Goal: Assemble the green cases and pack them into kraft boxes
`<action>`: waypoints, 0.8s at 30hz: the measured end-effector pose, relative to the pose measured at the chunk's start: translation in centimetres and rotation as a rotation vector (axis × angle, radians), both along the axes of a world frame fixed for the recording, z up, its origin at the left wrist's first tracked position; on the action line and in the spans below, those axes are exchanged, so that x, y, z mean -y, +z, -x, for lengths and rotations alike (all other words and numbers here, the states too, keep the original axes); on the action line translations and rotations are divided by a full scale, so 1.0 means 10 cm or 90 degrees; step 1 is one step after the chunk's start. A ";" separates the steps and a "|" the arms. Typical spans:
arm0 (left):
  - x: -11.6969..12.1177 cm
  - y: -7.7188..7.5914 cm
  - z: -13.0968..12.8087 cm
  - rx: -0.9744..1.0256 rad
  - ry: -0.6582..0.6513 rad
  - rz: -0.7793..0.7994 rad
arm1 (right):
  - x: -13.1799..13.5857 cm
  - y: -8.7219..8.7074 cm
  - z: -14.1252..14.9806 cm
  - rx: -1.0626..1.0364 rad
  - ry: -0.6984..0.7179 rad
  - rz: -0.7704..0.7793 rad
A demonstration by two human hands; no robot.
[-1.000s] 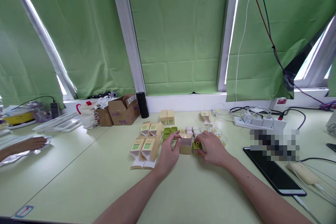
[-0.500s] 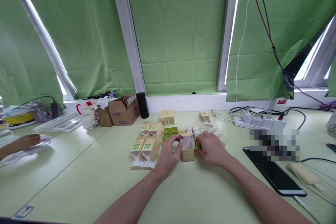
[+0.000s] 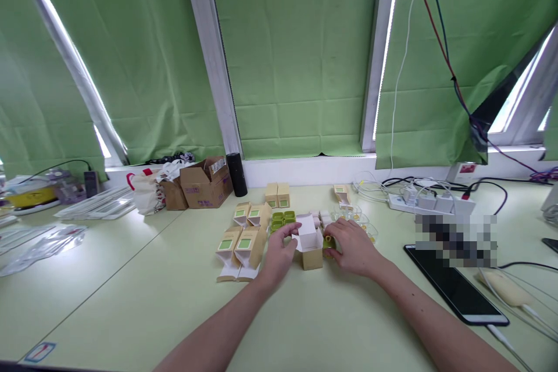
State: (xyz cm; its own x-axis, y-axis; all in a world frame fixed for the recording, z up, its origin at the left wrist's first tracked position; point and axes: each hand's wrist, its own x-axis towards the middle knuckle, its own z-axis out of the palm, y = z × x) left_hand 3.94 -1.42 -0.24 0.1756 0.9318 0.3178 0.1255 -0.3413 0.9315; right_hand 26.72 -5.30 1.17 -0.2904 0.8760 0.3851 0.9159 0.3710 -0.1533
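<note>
A small kraft cardboard box [image 3: 312,259] stands upright on the table between my hands, its top unfolded and white inside. Beside its left flap is my left hand [image 3: 279,254], thumb and forefinger apart; whether they touch the flap is hard to tell. My right hand [image 3: 354,246] is closed on a small olive-green container [image 3: 328,243] with a yellowish top, just right of the box. More green containers [image 3: 282,219] sit in a group behind my left hand. Small pale pieces [image 3: 323,218] lie behind the box, partly hidden.
Several kraft boxes with green labels [image 3: 244,243] stand at left, some with flaps unfolded. Two closed boxes [image 3: 278,195] are farther back. Clear round pieces [image 3: 368,229] lie beyond my right hand. A phone [image 3: 455,285], a power strip [image 3: 429,203] and cables occupy the right side.
The box's lid and side flap have swung open, and my left hand has drawn slightly left. My right hand stays nearly still. Another person's hand at far left has left the view.
</note>
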 end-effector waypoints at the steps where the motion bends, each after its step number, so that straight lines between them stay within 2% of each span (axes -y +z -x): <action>1: 0.00 0.00 0.00 -0.001 0.003 0.010 | 0.00 0.00 0.00 0.005 -0.003 -0.002; 11: -0.01 0.00 0.00 -0.007 0.003 0.038 | 0.00 -0.01 0.01 0.020 -0.015 -0.010; 15: 0.00 0.01 0.00 -0.007 0.007 0.035 | -0.02 -0.01 -0.04 -0.003 -0.021 -0.051; 19: 0.02 0.00 0.01 0.004 0.006 0.024 | -0.04 0.01 -0.12 -0.085 -0.031 -0.187; 24: 0.02 -0.02 0.01 0.011 0.000 0.022 | -0.06 0.01 -0.13 -0.242 0.015 -0.395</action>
State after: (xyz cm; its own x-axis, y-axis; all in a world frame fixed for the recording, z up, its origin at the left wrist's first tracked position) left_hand 3.87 -1.60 -0.42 0.1709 0.9422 0.2883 0.1086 -0.3089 0.9449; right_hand 28.07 -4.75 1.25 -0.0534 0.4588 0.8869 0.8318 0.5119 -0.2148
